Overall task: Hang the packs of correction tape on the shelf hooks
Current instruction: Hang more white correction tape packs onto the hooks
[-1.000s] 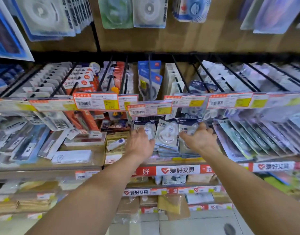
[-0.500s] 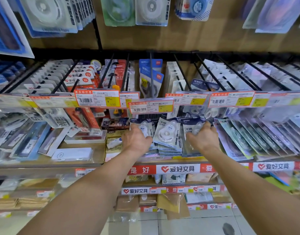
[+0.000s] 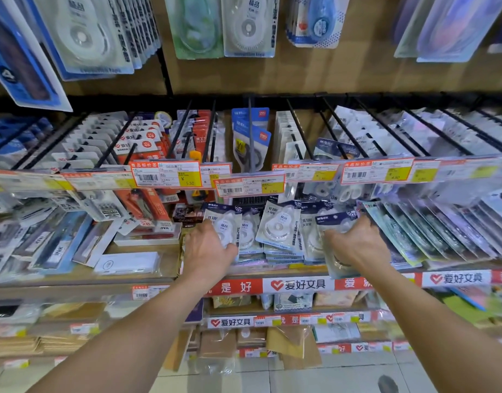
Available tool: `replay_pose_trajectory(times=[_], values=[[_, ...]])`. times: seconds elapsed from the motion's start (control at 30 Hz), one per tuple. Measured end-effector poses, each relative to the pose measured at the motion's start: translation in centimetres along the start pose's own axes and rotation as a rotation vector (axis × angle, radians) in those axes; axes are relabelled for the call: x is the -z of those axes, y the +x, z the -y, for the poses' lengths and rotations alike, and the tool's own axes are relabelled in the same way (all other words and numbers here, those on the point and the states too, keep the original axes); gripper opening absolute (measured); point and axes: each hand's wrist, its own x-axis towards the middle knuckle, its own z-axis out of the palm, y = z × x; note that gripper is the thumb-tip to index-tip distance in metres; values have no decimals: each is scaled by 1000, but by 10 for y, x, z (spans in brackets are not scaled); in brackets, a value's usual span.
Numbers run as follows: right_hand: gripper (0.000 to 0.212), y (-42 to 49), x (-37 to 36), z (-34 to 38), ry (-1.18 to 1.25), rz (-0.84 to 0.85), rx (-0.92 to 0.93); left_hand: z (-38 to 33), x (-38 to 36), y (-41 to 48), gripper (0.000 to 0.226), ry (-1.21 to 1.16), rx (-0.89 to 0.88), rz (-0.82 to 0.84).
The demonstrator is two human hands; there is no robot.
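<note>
Both arms are stretched forward and a little downward to the shelf (image 3: 170, 275), with the backs of the hands turned up. The left hand (image 3: 207, 248) is curled over the left pack (image 3: 220, 222), which is gripped at its lower part. The right hand (image 3: 357, 245) is closed round the right pack (image 3: 339, 268) (its lower corner juts out past the shelf lip). Between the two hands, more packs (image 3: 278, 232) are stood in a leaning row on the shelf, under the price tags (image 3: 249, 187). The black hooks (image 3: 251, 131) are set above, well apart from both hands
</note>
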Motion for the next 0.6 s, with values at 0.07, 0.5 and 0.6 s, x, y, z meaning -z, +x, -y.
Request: replay_pose_trajectory(times=[0.07,0.5,0.6], values=[[75,-5,1,-6,11,34,-18,5,2,-7,65,-1,-17,-4],[36,-83,12,-4,479,41,181,27,3,-80,75,-166,-220,-12],[23,-103,18,9,618,109,264,29,12,-101,73,-211,-247,-36]])
